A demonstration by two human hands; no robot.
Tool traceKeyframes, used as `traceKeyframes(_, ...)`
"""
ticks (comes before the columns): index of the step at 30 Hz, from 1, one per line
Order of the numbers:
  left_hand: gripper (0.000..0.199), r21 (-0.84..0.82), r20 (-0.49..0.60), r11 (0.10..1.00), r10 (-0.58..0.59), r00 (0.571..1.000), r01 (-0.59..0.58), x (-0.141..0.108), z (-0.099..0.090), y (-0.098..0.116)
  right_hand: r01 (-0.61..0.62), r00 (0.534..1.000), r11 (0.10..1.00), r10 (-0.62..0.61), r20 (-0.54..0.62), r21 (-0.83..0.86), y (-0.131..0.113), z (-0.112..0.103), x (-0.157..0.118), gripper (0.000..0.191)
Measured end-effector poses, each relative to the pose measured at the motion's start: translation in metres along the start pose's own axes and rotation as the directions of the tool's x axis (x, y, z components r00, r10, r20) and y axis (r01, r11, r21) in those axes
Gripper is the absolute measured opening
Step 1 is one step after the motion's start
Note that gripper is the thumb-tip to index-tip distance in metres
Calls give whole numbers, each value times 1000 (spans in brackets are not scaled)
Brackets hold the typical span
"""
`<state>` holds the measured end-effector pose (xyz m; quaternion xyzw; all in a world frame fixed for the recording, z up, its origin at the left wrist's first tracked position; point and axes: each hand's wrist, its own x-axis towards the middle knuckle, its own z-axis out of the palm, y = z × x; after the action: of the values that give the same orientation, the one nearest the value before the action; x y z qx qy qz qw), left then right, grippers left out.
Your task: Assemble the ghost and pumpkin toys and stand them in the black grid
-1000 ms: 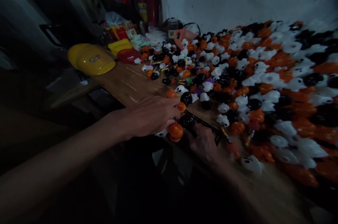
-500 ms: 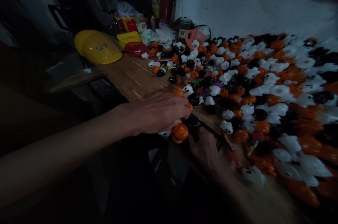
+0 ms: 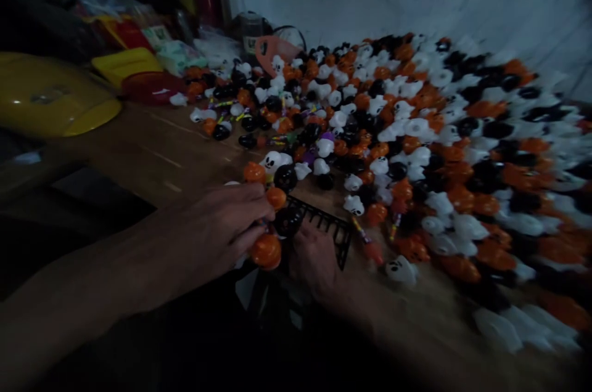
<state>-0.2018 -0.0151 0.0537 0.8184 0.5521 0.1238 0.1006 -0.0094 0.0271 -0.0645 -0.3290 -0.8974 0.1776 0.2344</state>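
Note:
My left hand (image 3: 231,222) reaches in from the left, closed, its fingertips beside a small orange pumpkin toy (image 3: 276,198). Another shiny pumpkin toy (image 3: 267,251) sticks out just under those fingers, and what they wrap round is partly hidden. A round black toy (image 3: 287,221) lies between the two hands. My right hand (image 3: 315,258) is curled in next to it, over the near part of a black slotted rack (image 3: 330,222); dim light hides what its fingers hold. Beyond my left hand are an orange pumpkin toy (image 3: 254,172), a white ghost toy (image 3: 272,161) and a black toy (image 3: 285,177).
A large heap of orange, white and black toys (image 3: 416,127) covers the wooden table (image 3: 152,161) toward the wall. A yellow cap-shaped object (image 3: 60,96), a red dish (image 3: 152,87) and a pink plastic basket (image 3: 272,53) stand along the far left.
The view has swung right, so the table things sit farther left. More of the black rack shows beside my right hand. My left hand stays closed by the pumpkin toys.

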Motion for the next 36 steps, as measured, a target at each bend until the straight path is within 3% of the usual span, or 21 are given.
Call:
traceKeyframes(6,30,124,-77,990,80,994,-70,23,-15,36,-1,1000,1000,2,29,-14,-1,-5,2,27)
traceKeyframes(12,15,183,-20,982,43,999,-38,34,15,57,9,999,990,-1,-52,140,-4,-3,-1,29)
traceKeyframes(15,14,137,-72,991,11,997,-1,29,18,59,57,998,973,-60,7,222,1,-16,2,33)
traceKeyframes(17,17,63,-127,998,8,992,0,29,8,57,89,995,965,-100,31,247,8,-38,9,34)
traceKeyframes(20,21,-38,-234,996,-85,969,79,39,-22,27,95,994,967,-104,25,237,21,-80,39,29)
traceKeyframes(22,25,6,-331,952,-285,899,304,51,-39,-17,69,997,992,-72,26,107,29,-102,75,27)
traceKeyframes(24,23,53,-365,899,-388,847,435,62,-45,-68,94,995,995,-93,18,-15,34,-110,118,27)
traceKeyframes(26,22,88,-340,873,-426,838,479,72,-39,-111,147,988,978,-138,68,-147,37,-100,160,26)
traceKeyframes(28,22,118,-287,877,-420,861,467,80,-24,-138,175,983,963,-158,99,-204,38,-79,195,24)
traceKeyframes(31,34,152,-215,902,-369,904,404,90,2,-151,211,976,946,-191,103,-245,41,-41,221,18)
traceKeyframes(33,42,169,-172,913,-344,923,372,97,16,-154,236,971,934,-219,91,-267,42,-23,225,17)
traceKeyframes(36,37,185,-114,919,-332,936,349,105,32,-159,254,967,927,-241,81,-278,44,-10,219,22)
